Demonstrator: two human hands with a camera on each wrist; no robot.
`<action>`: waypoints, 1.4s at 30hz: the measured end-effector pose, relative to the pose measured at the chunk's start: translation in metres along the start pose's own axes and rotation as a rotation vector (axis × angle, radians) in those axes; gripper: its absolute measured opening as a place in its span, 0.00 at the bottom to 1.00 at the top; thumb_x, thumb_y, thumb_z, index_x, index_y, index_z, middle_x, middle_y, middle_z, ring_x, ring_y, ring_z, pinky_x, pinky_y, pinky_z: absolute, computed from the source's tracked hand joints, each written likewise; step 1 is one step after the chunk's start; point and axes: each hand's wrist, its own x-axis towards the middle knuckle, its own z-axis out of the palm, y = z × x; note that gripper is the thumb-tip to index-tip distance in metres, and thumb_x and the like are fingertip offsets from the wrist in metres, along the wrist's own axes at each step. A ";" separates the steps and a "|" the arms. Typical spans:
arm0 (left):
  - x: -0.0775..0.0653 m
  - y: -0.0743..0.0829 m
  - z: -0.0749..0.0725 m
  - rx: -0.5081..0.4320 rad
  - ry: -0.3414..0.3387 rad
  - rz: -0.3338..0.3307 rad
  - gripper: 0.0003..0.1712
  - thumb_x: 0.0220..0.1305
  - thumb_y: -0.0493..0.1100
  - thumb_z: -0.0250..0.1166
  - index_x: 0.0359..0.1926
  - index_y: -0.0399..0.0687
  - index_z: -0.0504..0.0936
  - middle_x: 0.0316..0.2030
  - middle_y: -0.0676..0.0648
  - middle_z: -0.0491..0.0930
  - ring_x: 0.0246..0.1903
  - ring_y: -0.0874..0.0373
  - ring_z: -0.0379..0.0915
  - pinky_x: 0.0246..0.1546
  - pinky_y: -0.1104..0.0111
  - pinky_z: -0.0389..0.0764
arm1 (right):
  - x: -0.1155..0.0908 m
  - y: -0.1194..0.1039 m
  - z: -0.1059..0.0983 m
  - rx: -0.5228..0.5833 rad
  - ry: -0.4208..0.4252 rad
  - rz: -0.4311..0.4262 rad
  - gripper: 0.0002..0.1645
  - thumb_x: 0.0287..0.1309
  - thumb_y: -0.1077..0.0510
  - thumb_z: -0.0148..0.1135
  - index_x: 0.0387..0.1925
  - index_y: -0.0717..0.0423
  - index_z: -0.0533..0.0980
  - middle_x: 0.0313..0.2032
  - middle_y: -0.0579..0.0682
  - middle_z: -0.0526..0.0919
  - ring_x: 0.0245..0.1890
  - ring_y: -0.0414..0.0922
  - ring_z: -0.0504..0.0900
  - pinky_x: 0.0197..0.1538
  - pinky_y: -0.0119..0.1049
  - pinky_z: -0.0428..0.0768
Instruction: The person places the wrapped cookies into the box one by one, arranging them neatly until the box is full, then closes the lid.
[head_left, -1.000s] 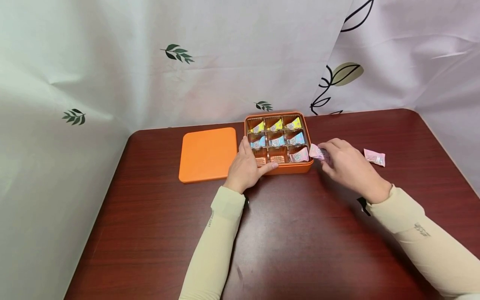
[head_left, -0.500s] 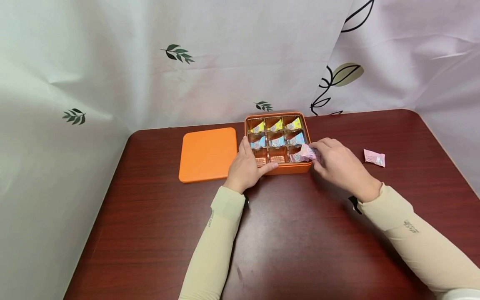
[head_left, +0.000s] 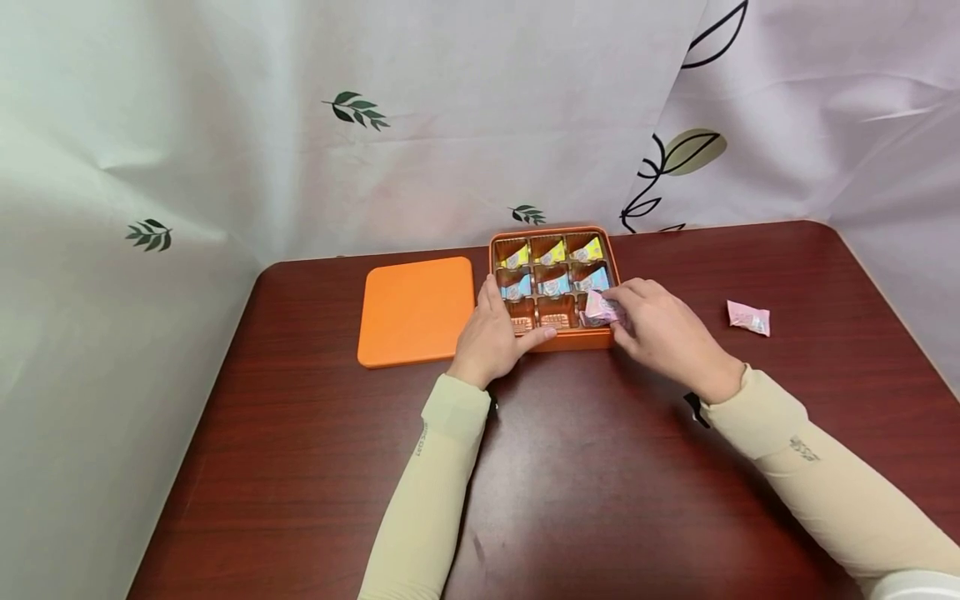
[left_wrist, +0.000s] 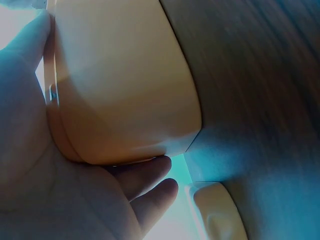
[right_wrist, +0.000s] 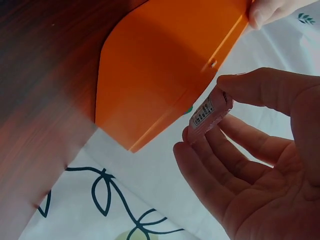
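Touching the orange box [head_left: 576, 340] at its near-left corner, the left hand [head_left: 489, 337] is held straight-fingered, while by the nearer right hand [head_left: 669, 333] a pink candy [right_wrist: 211, 114] is pinched over the box's near-right corner, its long axis seemingly parallel to the box's near side. Left of that candy, two bare compartments [head_left: 556, 312] are seen. A loose pink candy [head_left: 748, 317] is seen right of the box, an orange lid [head_left: 416, 312] left of it; blue candies [head_left: 553, 284], then yellow candies [head_left: 553, 253], are lodged in its farther rows.
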 end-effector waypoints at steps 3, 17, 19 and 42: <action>0.000 0.000 0.000 -0.003 -0.001 0.001 0.74 0.57 0.77 0.62 0.78 0.34 0.31 0.78 0.34 0.41 0.73 0.41 0.55 0.66 0.54 0.68 | 0.002 -0.001 0.002 0.004 0.001 -0.016 0.22 0.52 0.69 0.65 0.50 0.73 0.78 0.45 0.64 0.81 0.45 0.59 0.78 0.50 0.54 0.77; 0.000 0.000 0.000 -0.016 0.012 0.008 0.74 0.57 0.75 0.64 0.78 0.33 0.32 0.78 0.32 0.42 0.73 0.41 0.55 0.67 0.55 0.66 | 0.014 -0.007 0.011 0.047 -0.031 -0.038 0.20 0.57 0.67 0.65 0.52 0.72 0.78 0.45 0.63 0.81 0.44 0.57 0.78 0.51 0.53 0.76; 0.000 0.000 0.000 -0.012 0.015 0.009 0.74 0.57 0.75 0.64 0.78 0.33 0.32 0.78 0.32 0.42 0.72 0.41 0.56 0.67 0.54 0.67 | 0.015 -0.008 0.012 0.049 -0.036 -0.041 0.20 0.58 0.66 0.65 0.52 0.72 0.78 0.46 0.63 0.81 0.46 0.58 0.78 0.52 0.53 0.76; 0.000 0.001 0.000 0.006 0.010 0.010 0.73 0.58 0.75 0.62 0.78 0.31 0.33 0.77 0.31 0.42 0.73 0.41 0.55 0.66 0.55 0.68 | 0.031 -0.016 0.016 0.046 -0.080 -0.132 0.16 0.57 0.71 0.63 0.49 0.69 0.83 0.45 0.62 0.83 0.47 0.58 0.79 0.55 0.51 0.76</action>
